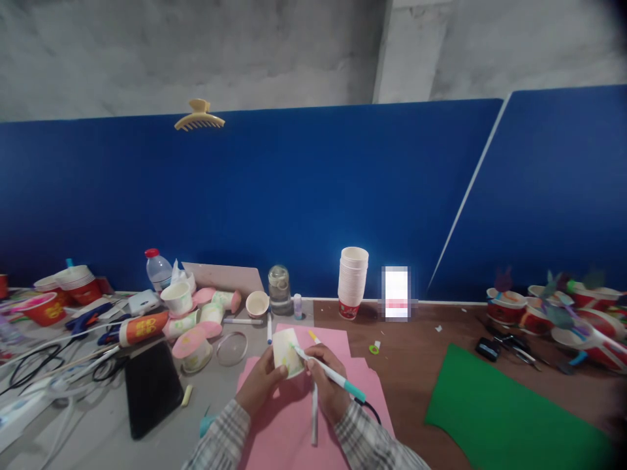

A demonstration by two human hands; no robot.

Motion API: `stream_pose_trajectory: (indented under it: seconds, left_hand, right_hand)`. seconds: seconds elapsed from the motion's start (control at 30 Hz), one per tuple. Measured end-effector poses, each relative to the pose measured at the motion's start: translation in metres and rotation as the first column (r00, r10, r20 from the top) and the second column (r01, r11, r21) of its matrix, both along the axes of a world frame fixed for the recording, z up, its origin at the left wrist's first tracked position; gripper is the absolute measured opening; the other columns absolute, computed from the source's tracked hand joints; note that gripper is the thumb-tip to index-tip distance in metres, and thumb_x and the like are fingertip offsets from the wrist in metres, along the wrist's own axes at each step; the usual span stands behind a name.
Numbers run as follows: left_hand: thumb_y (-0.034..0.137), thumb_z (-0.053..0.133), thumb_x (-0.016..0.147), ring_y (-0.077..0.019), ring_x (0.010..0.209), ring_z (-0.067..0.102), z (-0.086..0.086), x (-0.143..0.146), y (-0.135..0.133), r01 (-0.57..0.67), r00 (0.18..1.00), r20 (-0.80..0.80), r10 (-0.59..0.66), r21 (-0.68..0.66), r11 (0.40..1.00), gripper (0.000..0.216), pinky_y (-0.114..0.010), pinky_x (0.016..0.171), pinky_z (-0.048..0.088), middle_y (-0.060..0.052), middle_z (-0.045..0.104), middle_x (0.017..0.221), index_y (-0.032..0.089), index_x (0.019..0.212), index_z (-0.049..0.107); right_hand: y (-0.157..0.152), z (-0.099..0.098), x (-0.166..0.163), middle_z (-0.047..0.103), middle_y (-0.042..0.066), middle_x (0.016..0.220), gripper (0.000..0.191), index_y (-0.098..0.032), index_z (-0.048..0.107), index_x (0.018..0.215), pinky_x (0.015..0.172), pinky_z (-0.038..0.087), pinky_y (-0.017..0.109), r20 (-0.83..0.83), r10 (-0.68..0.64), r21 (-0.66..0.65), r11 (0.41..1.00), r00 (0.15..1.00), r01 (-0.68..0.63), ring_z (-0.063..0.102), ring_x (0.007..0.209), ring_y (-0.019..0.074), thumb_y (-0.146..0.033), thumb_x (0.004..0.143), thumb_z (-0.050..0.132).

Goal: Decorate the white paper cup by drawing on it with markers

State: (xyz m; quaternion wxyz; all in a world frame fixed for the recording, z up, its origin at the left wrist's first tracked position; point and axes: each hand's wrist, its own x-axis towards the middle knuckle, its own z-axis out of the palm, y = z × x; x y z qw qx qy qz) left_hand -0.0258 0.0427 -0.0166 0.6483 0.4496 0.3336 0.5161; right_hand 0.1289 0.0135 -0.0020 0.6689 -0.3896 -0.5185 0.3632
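My left hand (258,384) is closed around the side of a pale paper cup (284,346), which is tilted above pink paper (289,431). Faint yellow and green marks show on the cup's wall. Gripped in my right hand (332,382) is a white marker pen (336,376) with a teal end. Its tip reaches the cup's surface, close to a green mark. Beneath my right hand lies another white pen (314,421) on the paper. A yellow-tipped pen (314,337) lies just beyond the cup, partly hidden by my right hand.
A tall stack of paper cups (353,281) stands at the back, near a glass jar (279,290). Leftward lie pink-and-white cups (192,349), a black tablet (153,390) and cables (29,369). Green paper (499,411) and red cups (507,307) are on the right.
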Motion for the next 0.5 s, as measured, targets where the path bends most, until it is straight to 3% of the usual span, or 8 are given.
stream_pose_trajectory:
  seconds: [0.5]
  left_hand:
    - [0.025,0.073,0.050,-0.0366,0.093,0.056,0.0013,0.0014,-0.0020,0.034,0.999,0.038,-0.035,0.022,0.999,0.065,-0.049,0.082,0.043,-0.015,0.068,0.096,0.017,0.111,0.052]
  right_hand:
    - [-0.0067,0.0026,0.0019,0.067,-0.001,0.069,0.015,-0.024,0.069,0.074,0.061,0.048,0.024,0.115,0.025,0.026,0.999,0.993,-0.028,0.062,0.065,0.0188,-0.015,0.068,0.058]
